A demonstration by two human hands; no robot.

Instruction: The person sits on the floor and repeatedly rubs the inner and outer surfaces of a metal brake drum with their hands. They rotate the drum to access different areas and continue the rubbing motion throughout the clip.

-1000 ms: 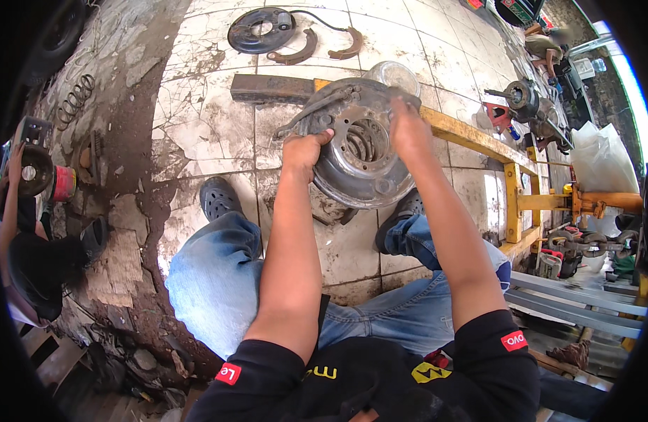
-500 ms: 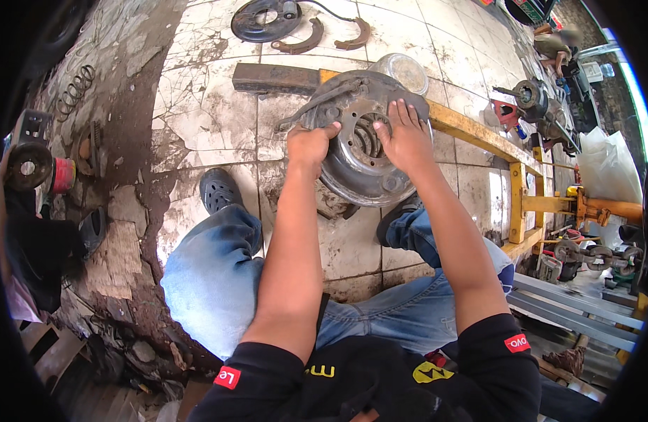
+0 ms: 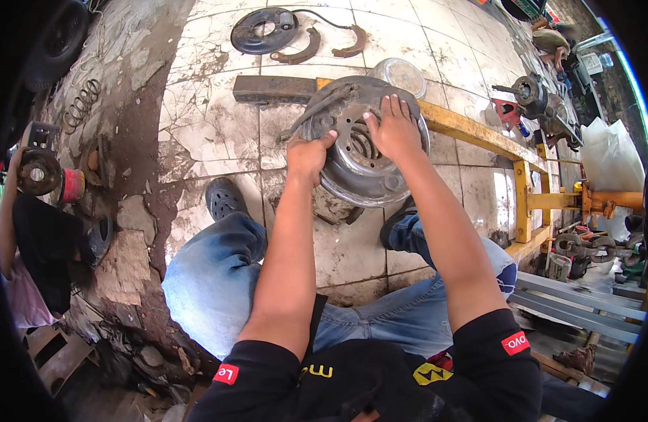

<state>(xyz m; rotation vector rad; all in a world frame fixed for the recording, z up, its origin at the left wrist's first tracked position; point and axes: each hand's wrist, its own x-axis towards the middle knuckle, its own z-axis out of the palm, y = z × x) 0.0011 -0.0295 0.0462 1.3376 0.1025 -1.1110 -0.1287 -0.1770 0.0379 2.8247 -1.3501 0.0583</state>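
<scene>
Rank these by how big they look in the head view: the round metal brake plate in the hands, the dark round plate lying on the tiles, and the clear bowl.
1. Metal brake plate
2. Dark round plate, though farther away
3. Clear bowl

This is a vehicle repair workshop, worked at floor level. The cracked, grease-stained tile floor point(image 3: 211, 133) carries brake parts: a round backing plate point(image 3: 262, 30), two curved brake shoes point(image 3: 324, 46) and a worn brake drum point(image 3: 359, 151). A yellow steel frame point(image 3: 521, 183) runs alongside, with coil springs point(image 3: 81, 105) and greasy metal parts point(image 3: 584, 246) nearby.
</scene>
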